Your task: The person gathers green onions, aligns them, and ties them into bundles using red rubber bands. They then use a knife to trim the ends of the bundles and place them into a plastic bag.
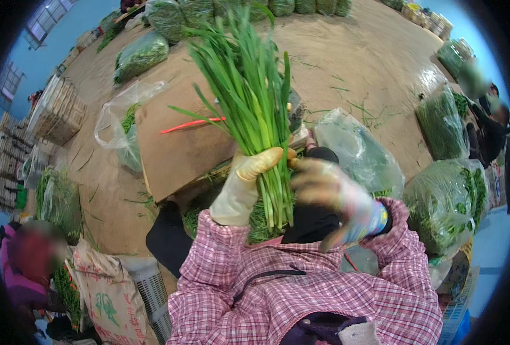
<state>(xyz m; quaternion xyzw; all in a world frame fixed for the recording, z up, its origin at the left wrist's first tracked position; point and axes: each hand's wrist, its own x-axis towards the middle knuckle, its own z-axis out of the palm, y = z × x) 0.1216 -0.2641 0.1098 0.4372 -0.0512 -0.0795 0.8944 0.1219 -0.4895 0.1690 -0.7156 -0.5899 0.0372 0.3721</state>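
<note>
My left hand (246,184), in a cream glove, is closed round a bunch of long flat-leaved greens (255,109) that look like garlic chives. The leaves fan out upward and away from me, and the pale stalk ends hang below the fist. Just to the right of the stalks is my right hand (341,198), in a patterned work glove and blurred by motion. Its thumb stands well apart from its fingers, and no object shows in it. Beyond the bunch, a red strip (189,125) lies on a brown board (174,155).
Loose green trimmings (258,221) lie below my hands. A clear plastic bag (358,149) is right of the board, another bag (129,129) left of it. Packed bags of greens (447,204) stand at the right. A printed sack (108,287) and a person (28,270) are at lower left.
</note>
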